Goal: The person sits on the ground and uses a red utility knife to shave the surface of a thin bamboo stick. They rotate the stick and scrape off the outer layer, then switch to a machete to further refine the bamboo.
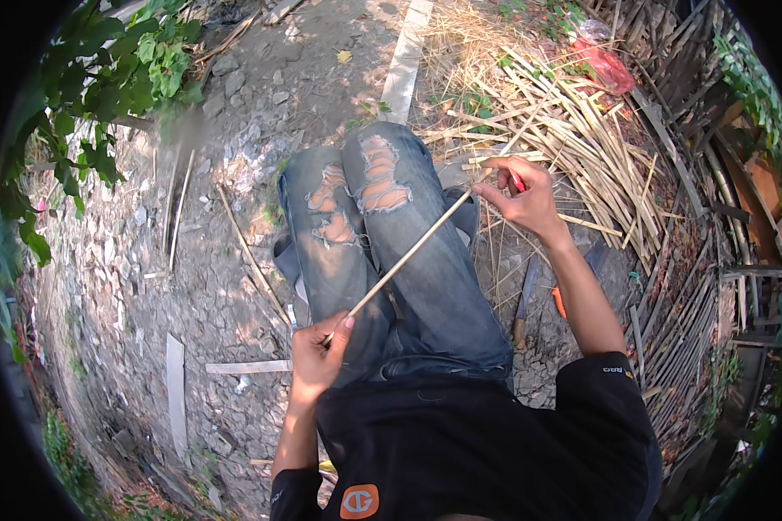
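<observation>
A thin, pale wooden strip [408, 254] slants across my jeans, from near my lap up to the right beyond my knees. Its lower end is gripped in my left hand [318, 354], with the thumb pressed along it. At the upper end, the thumb and forefinger of my right hand [526, 198] close around the strip. A small red object [517, 181] also shows in the right hand, tucked among the fingers; its kind is hidden.
A large heap of split pale strips [573, 148] lies beyond my right hand. Beside my right thigh rest a knife [525, 300] and an orange-handled tool [559, 302]. Flat boards [176, 391] lie on the stony ground to the left. Leafy branches [96, 78] hang at upper left.
</observation>
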A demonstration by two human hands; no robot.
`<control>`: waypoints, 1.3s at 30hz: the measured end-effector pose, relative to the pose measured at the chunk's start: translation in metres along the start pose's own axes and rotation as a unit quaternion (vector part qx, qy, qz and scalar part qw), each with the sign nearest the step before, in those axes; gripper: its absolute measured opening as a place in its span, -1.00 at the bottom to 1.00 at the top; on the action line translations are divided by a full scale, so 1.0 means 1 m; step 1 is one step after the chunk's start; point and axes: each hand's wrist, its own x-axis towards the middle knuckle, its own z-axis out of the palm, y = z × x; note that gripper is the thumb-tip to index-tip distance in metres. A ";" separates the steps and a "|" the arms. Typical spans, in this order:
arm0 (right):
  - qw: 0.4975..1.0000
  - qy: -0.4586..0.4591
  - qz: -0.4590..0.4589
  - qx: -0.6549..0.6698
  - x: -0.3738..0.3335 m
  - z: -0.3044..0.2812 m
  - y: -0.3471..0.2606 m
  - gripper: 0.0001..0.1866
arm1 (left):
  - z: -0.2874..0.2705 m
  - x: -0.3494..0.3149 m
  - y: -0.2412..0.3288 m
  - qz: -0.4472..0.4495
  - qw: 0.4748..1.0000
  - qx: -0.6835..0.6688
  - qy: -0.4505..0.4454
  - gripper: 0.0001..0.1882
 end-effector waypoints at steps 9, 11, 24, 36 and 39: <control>0.996 -0.045 -0.060 0.040 0.008 0.003 0.007 -0.95 | 0.003 -0.004 0.010 0.031 0.997 0.070 0.025 -0.76; 0.996 -0.049 -0.026 0.066 0.007 0.004 0.007 -0.93 | 0.004 -0.004 0.014 0.039 0.995 0.092 0.026 -0.78; 0.932 -0.056 0.230 0.276 -0.010 0.017 0.038 -0.86 | 0.006 -0.008 0.032 0.160 0.965 0.182 0.098 -0.77; 0.943 -0.041 0.274 0.182 -0.017 0.016 0.018 -0.82 | -0.005 -0.012 0.001 0.380 0.835 0.382 0.112 -0.59; 0.814 0.030 0.334 0.474 -0.017 0.017 0.029 -0.86 | -0.005 -0.011 -0.006 0.401 0.829 0.375 0.110 -0.58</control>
